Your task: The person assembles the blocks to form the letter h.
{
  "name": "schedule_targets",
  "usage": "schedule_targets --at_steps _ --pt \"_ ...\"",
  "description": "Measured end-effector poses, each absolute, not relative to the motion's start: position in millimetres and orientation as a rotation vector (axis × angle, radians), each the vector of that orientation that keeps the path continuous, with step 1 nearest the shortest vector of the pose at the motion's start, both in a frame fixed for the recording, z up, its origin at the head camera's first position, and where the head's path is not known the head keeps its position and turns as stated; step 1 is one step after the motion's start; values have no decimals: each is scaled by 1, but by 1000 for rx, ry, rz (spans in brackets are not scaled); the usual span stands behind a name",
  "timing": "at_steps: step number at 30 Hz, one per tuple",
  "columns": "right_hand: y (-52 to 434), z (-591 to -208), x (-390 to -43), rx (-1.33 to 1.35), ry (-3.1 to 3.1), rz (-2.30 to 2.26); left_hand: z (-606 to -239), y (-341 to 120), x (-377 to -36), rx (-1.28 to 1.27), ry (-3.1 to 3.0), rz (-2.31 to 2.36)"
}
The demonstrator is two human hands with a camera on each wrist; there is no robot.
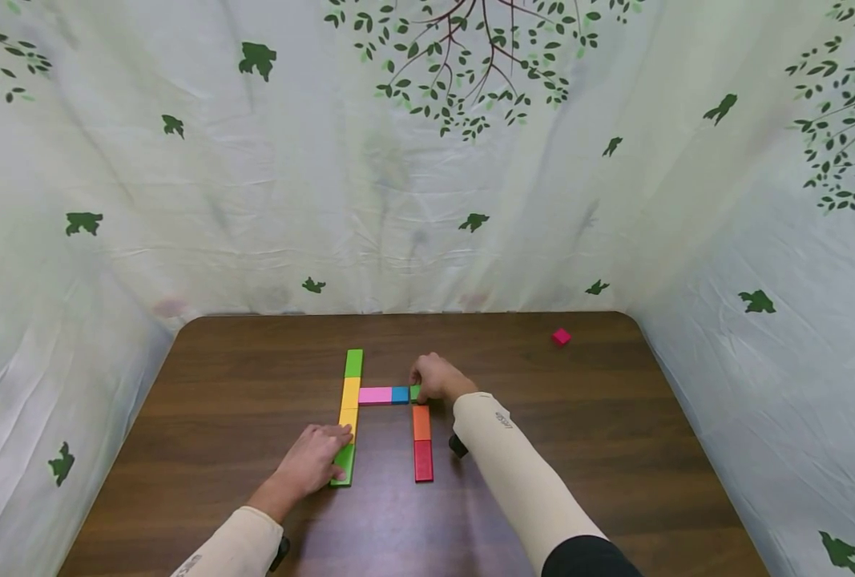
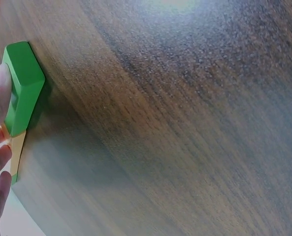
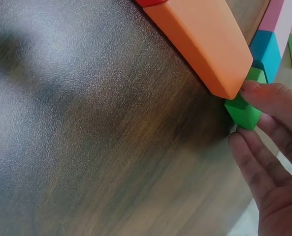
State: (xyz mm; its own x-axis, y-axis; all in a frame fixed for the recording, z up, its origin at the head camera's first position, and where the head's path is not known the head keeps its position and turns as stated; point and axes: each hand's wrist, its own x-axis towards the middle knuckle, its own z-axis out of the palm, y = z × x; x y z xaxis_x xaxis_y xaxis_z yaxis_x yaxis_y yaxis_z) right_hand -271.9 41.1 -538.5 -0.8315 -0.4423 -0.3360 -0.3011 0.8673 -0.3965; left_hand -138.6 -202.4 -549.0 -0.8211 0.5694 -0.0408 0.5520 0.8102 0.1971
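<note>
Nine blocks are counted on the table [image 1: 542,481], taken here relative to the pink bar [image 1: 374,395]. To its left a column of four is laid end to end: a green bar [image 1: 353,363] farthest, two yellow bars [image 1: 350,393] in the middle, and a near green bar [image 1: 344,465] at the front. To its right a blue cube [image 1: 400,394] is butted against it, followed by a small green cube [image 3: 244,109]. Right of and nearer than the pink bar, an orange bar [image 1: 421,422] and a red bar [image 1: 423,461] are lined up. One magenta cube [image 1: 560,336] is seen well apart, far to the right. The left hand [image 1: 315,461] is rested with straight fingers on the near green bar, partly covering it and the lower yellow one. The green cube is pinched by the right hand [image 1: 437,378], whose fingers [image 3: 274,98] hide most of it in the head view. In the right wrist view the red bar is cut off at the top edge.
</note>
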Motion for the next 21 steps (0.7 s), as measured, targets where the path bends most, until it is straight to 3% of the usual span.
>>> schedule_targets --at_steps 21 --pt "43 -544 -269 -574 2616 -532 -550 -204 -137 1007 2964 267"
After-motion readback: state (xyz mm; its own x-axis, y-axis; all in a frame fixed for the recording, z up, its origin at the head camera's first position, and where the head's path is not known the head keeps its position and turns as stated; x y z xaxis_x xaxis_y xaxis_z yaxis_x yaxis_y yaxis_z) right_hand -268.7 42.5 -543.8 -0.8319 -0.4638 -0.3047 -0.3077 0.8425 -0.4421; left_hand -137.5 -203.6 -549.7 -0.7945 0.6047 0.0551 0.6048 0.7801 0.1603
